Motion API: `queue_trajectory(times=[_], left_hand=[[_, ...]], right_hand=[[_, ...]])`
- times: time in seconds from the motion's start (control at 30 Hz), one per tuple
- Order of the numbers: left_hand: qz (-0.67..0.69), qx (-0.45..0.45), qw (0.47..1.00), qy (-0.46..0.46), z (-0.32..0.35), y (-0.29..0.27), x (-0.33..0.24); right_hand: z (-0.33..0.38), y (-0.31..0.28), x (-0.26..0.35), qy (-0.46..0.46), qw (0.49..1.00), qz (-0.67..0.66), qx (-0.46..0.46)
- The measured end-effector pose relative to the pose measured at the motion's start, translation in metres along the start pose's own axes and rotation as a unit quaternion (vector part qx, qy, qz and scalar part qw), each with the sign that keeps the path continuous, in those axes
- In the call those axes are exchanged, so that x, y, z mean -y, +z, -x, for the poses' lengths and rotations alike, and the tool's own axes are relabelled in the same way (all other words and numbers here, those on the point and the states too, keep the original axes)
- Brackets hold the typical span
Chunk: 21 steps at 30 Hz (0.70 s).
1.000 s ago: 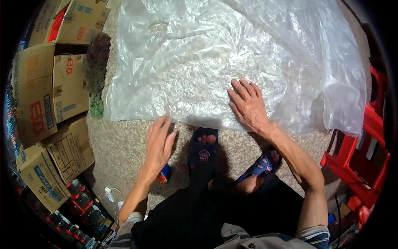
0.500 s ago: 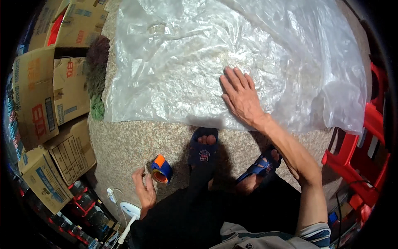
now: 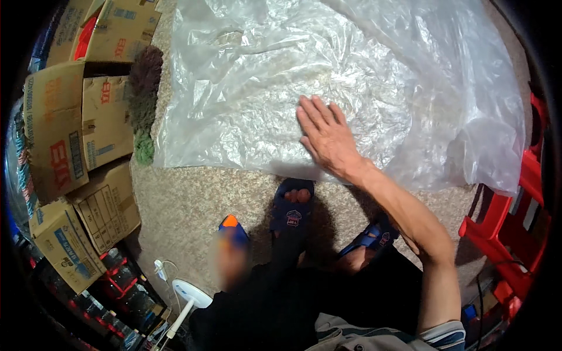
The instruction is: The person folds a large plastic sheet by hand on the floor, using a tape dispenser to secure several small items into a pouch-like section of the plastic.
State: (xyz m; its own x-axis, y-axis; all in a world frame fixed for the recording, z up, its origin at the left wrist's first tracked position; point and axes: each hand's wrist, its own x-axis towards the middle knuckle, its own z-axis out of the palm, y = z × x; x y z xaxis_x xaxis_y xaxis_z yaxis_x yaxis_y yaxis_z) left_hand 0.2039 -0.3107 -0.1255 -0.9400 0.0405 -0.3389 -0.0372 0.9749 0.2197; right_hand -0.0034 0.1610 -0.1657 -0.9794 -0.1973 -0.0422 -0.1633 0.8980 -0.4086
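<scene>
Spread over the floor is a large, wrinkled, clear plastic sheet (image 3: 257, 76). My right hand (image 3: 329, 137) lies flat on its near part with the fingers stretched out. At the lower left stands a blue and orange tape dispenser (image 3: 230, 222). My left hand (image 3: 232, 263) is over its near side and hides much of it. Motion smears the left fingers, so I cannot make out whether they grip the dispenser.
Cardboard boxes (image 3: 55, 128) are stacked along the left, beside a dark and green fluffy bundle (image 3: 144, 88). A white round-based stand (image 3: 190, 292) and a cable are at the lower left. Red plastic stools (image 3: 497, 228) stand at the right. My sandalled feet (image 3: 293, 205) are by the sheet's near edge.
My left hand has moved right, from beside the tape dispenser to over it. My right hand has slid a little left across the sheet. The whole view has shifted slightly.
</scene>
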Motion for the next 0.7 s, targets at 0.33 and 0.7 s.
queue_trajectory(times=[0.33,0.7], left_hand=[[-0.057,0.001,0.998,-0.038,-0.01,-0.002,-0.014],[0.114,0.08,0.986,-0.091,-0.025,-0.044,-0.052]], right_hand=[[-0.002,0.022,0.041,-0.04,0.996,-0.015,-0.084],[-0.031,0.03,0.022,-0.017,0.999,-0.048,-0.01]])
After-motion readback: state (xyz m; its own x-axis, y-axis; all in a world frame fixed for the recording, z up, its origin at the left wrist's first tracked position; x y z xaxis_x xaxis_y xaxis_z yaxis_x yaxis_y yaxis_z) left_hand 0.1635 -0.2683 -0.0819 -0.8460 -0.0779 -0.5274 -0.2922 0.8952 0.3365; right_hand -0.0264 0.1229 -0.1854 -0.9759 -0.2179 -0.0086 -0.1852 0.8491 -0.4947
